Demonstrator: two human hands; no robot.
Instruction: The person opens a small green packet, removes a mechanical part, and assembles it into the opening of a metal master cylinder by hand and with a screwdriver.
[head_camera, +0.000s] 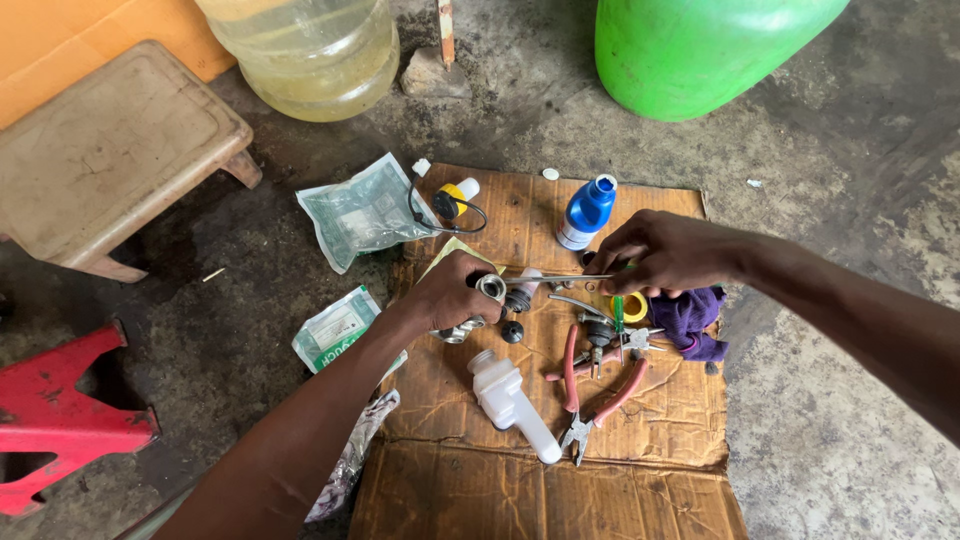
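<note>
My left hand (452, 294) grips a shiny metal fitting (489, 288) above a sheet of cardboard (560, 470) on the floor. My right hand (665, 255) holds a thin metal rod-like tool (555, 278) whose tip points into the fitting's open end. Just below the hands lie red-handled pliers (590, 385), a white plastic bottle-shaped part (510, 400), small black knobs (512, 331) and a green-handled screwdriver (619, 315). A blue bottle with a white base (586, 212) stands behind the hands.
A purple cloth (690, 318) and yellow tape roll (634, 306) lie under my right wrist. Clear plastic packets (365, 210) sit left of the cardboard. A tan stool (110, 150), red stool (60, 410), clear water jug (310, 50) and green container (700, 50) stand around.
</note>
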